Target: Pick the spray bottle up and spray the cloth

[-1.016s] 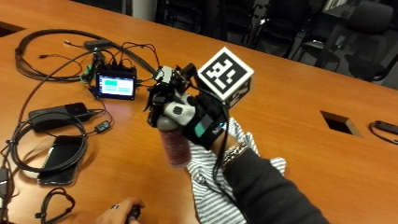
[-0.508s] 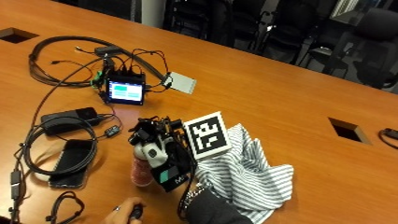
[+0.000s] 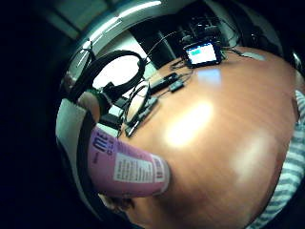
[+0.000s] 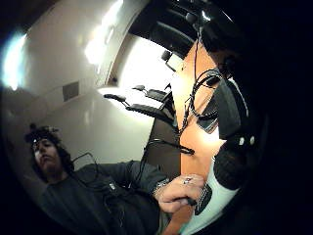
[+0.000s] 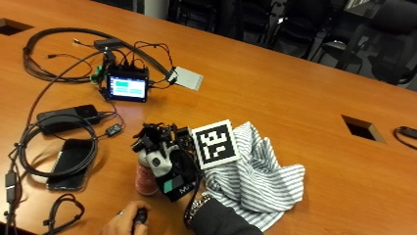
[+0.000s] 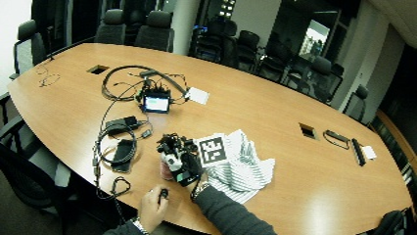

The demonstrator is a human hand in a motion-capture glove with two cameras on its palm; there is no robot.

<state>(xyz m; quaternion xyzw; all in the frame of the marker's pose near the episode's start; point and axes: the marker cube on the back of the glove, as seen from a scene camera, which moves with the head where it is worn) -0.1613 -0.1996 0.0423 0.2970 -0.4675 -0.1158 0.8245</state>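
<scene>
1. My right hand (image 5: 171, 165) is wrapped round the spray bottle (image 5: 146, 179), fingers curled on its upper body and neck. The bottle stands upright with its base on or just above the worktop (image 5: 280, 93); I can't tell which.
2. The bottle is just beside the striped cloth (image 5: 261, 176), on the side toward the phone (image 5: 68, 156) and the cable loop.
3. In the little finger side palm view the pink bottle (image 3: 127, 168) with its white label lies right against my palm. The body looks like smooth round plastic, so I judge it light, stiff and a bit slippery under the glove.
4. Best hold, I judge: round the neck just under the spray head, with a finger free for the trigger. The trigger itself is hidden behind my hand.
5. Liquid level can't be seen, so the weight is a guess. A fuller bottle would be bottom-heavy.
6. The cloth lies crumpled and soft on the worktop, thin fabric in loose folds. It needs no holding, only the nozzle aimed at it.
7. My bare left hand (image 5: 127, 223) rests at the worktop edge, away from the bottle.
</scene>
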